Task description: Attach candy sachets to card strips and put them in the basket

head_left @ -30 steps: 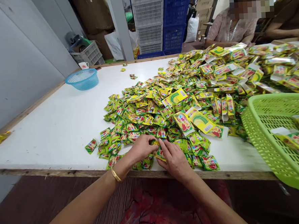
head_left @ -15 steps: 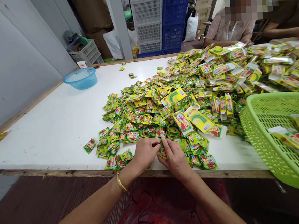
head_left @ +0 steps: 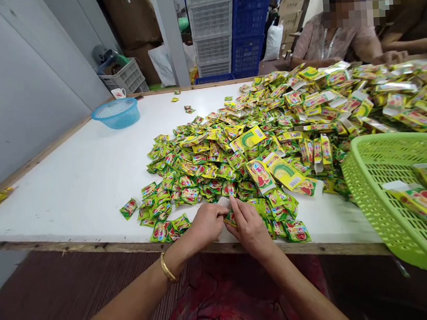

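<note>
My left hand, with a gold bangle on its wrist, pinches the white flap of a small box at the table's front edge. Beside it my right hand has its fingers closed round the green printed body of that box, which they mostly cover. The hands nearly touch. Just beyond them spreads a heap of small green candy packets. Flat yellow boxes with a watermelon print lie on the heap, right of my right hand.
A green basket holding boxes stands at the right edge. More yellow boxes pile up at the back right, where a person sits. A blue basket stands at the back left. Stacked crates are behind the table.
My left hand has turned and lowered slightly, and a white flap now shows between the hands. My right hand has hardly moved. The person across the table has moved a hand to the right.
</note>
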Demonstrator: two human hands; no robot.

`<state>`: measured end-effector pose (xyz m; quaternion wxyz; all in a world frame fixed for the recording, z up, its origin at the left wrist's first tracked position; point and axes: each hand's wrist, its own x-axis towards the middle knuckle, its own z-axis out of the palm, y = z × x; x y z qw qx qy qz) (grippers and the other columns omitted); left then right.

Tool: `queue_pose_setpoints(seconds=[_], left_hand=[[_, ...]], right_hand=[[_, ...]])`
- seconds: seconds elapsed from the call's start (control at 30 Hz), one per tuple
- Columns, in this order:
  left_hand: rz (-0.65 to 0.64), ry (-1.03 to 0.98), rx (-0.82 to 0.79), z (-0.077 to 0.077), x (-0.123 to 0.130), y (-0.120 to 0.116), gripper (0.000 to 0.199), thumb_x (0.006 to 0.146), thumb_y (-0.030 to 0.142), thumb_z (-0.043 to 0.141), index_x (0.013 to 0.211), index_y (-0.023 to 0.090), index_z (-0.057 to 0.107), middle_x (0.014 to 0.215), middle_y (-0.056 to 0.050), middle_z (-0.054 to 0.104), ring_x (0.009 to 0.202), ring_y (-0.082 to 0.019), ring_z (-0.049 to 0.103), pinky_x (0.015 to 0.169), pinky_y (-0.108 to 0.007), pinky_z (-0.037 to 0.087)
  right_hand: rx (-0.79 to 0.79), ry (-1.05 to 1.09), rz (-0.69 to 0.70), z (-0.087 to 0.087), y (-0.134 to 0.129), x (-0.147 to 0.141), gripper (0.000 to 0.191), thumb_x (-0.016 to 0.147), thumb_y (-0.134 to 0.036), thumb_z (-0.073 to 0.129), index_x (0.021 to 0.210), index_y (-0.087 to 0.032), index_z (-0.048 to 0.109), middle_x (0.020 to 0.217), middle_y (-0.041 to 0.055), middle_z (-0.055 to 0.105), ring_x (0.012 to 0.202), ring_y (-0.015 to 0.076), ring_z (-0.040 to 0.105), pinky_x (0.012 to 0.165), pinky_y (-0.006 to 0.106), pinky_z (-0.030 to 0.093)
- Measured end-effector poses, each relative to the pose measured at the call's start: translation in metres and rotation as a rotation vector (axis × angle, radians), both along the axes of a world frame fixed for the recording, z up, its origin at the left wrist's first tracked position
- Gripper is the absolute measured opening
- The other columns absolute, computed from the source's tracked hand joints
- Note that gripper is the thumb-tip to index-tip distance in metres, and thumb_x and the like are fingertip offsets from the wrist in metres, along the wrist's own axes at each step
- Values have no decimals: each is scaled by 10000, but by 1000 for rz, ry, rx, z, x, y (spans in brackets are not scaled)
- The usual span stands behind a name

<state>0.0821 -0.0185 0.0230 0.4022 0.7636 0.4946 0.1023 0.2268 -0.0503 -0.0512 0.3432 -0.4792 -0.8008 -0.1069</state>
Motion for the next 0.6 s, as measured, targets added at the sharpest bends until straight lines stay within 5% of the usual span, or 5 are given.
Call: queue_pose_setpoints(seconds=[0.17, 0.3, 0.4, 0.6], left_hand=[[183, -117, -171, 1, -3, -11, 461, 755, 133, 417, 1174, 175, 604, 905, -56, 698, 365, -80, 545, 389, -198, 410], [170, -190, -215, -10, 2, -11, 300, 731, 151, 441, 920, 140, 673, 692, -15, 660, 348, -81, 537, 343, -171, 357], [136, -225, -294, -16, 10, -6, 163, 713, 144, 435, 638, 135, 580, 485, 32, 528, 332, -98, 535, 317, -159, 303], [126, -281, -305, 3, 7, -1, 197, 762, 219, 454, 754, 128, 629, 521, 29, 557, 320, -99, 521, 323, -176, 303]], right_hand=[[-4, 32, -31, -2, 1, -2, 715, 901, -327, 455, 1470, -76, 102, 1159, 194, 571, 1052, 272, 533, 868, 415, 483], [7, 32, -18, -3, 1, 0, 696, 911, -340, 428, 1472, -85, 104, 1147, 191, 577, 1036, 271, 537, 859, 418, 487], [8, 22, -7, -4, 2, 3, 676, 924, -345, 391, 1475, -91, 92, 1152, 191, 572, 1022, 272, 542, 845, 423, 492], [28, 69, -14, -2, 3, -2, 677, 909, -332, 437, 1472, -117, 129, 1141, 177, 572, 1022, 253, 558, 828, 397, 505]])
